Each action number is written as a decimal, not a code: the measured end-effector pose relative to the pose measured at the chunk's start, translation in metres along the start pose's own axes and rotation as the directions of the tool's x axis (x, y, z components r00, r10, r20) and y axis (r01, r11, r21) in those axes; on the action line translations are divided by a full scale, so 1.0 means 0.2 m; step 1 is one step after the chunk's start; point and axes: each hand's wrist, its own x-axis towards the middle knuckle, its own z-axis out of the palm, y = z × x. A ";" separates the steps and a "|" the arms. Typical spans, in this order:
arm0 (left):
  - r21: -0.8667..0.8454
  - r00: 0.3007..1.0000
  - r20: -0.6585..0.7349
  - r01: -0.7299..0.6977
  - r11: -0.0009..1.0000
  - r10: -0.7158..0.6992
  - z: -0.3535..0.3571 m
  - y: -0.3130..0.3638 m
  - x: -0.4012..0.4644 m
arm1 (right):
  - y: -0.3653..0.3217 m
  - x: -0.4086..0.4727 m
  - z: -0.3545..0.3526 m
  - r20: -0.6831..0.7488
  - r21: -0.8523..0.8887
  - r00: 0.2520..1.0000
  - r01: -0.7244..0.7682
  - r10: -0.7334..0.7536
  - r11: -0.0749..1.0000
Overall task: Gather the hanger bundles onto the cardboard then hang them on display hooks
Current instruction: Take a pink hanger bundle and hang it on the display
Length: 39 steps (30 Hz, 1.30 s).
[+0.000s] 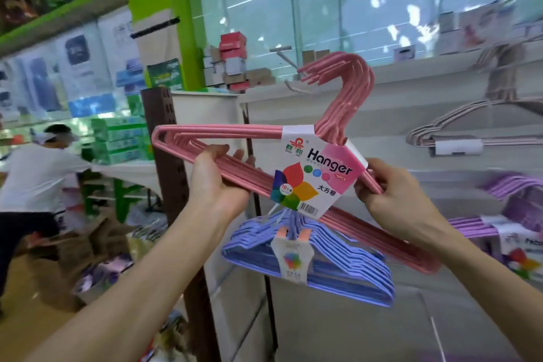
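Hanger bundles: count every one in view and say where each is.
4 clearly: pink bundle in both hands, blue bundle hanging below it, beige bundle upper right, purple bundle lower right. More purple ones may hide there.

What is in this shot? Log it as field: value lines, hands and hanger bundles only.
held item: pink hanger bundle, tilted, hooks up
label: Hanger card wrapped round its neck
left hand: grips the bundle's lower bar
right hand: grips the bundle's other shoulder beside the card
hanging below: blue hanger bundle
hanging at right: beige hanger bundle, purple hanger bundle
pink bundle on a hook: no
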 end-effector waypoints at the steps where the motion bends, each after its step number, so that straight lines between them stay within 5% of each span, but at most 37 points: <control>1: 0.013 1.000 0.022 0.017 1.000 -0.018 0.02 0.00 0.04 | 0.00 0.01 0.00 -0.017 -0.017 1.000 -0.018 0.017 1.000; 7: 0.067 0.990 0.091 0.099 0.993 -0.105 0.12 -0.01 0.27 | 0.00 0.14 -0.06 -0.046 -0.126 0.990 -0.139 0.134 0.982; 18: -0.007 0.982 0.120 0.144 0.990 -0.143 0.22 -0.10 0.58 | -0.02 0.54 -0.18 0.050 -0.336 0.988 -0.118 0.143 0.934; 39: -0.055 0.980 -0.027 0.196 0.979 -0.197 0.07 -0.23 0.92 | 0.03 0.83 -0.04 0.248 -0.478 0.956 -0.022 0.159 0.878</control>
